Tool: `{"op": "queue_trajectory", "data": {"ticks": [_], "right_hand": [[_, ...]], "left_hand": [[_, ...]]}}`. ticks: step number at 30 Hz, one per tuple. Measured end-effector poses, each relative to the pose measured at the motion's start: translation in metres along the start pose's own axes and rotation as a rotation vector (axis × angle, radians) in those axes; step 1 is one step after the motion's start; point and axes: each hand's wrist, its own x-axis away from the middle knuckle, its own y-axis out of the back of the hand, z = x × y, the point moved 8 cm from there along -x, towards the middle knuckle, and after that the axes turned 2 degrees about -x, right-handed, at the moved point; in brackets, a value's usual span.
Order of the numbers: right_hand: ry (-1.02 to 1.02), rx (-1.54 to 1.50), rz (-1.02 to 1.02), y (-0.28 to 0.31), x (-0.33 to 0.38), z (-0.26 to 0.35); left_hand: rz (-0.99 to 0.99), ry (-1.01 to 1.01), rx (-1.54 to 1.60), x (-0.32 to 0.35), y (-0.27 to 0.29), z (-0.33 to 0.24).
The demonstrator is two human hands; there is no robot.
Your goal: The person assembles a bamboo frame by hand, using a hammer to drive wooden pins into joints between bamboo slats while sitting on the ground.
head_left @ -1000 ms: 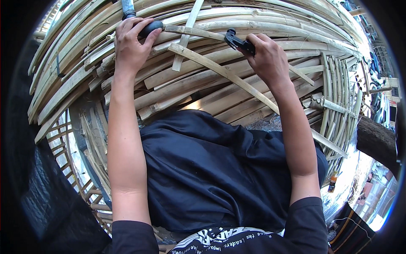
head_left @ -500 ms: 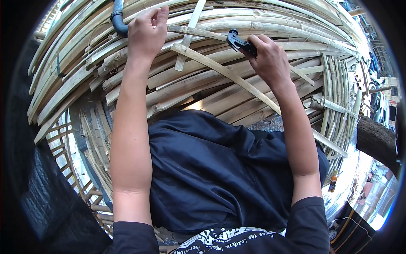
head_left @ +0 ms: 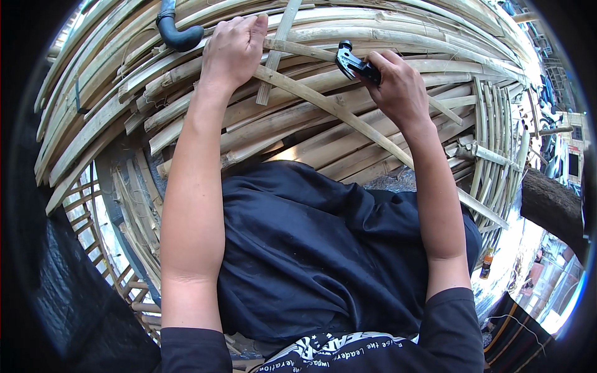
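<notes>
My right hand (head_left: 396,87) is wrapped round a small dark claw hammer (head_left: 349,59), its head pointing left above the split bamboo. To the left, my left hand (head_left: 233,55) is closed with its fingers pressed together; whatever they pinch, if anything, is hidden. It sits at the upper-left end of a long diagonal wooden strip (head_left: 336,110). Another thin strip (head_left: 298,50) runs from beside that hand toward the hammer, crossing a pale upright slat (head_left: 271,68). Beneath everything lie many long split bamboo pieces (head_left: 292,130).
A dark pipe with a curved end (head_left: 180,38) lies just left of my left hand. Dark cloth (head_left: 305,236) covers my lap. Right of it are a bundle of thin bamboo sticks (head_left: 494,133), a thick log (head_left: 553,202) and a small bottle (head_left: 486,263). Dark sheeting (head_left: 68,280) hangs at left.
My left hand has shifted right, away from the curved pipe end and over the end of the diagonal strip. The hammer in my right hand has barely moved, its head turned slightly.
</notes>
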Motion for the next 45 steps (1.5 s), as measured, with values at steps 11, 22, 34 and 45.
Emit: {"op": "queue_trajectory", "data": {"ticks": [11, 22, 34, 45], "right_hand": [[0.046, -0.139, -0.074, 0.008, 0.003, 0.002], [-0.008, -0.285, -0.181, 0.013, 0.005, 0.008], [0.095, -0.041, -0.364, 0.017, -0.021, 0.001], [0.114, -0.311, -0.309, 0.022, -0.058, -0.008]], "left_hand": [[0.172, 0.165, -0.080, -0.004, -0.017, 0.005], [0.161, 0.223, -0.132, 0.000, -0.014, 0.005], [0.041, 0.159, -0.151, 0.012, -0.002, -0.001], [-0.004, 0.189, -0.185, 0.012, -0.004, -0.003]]}}
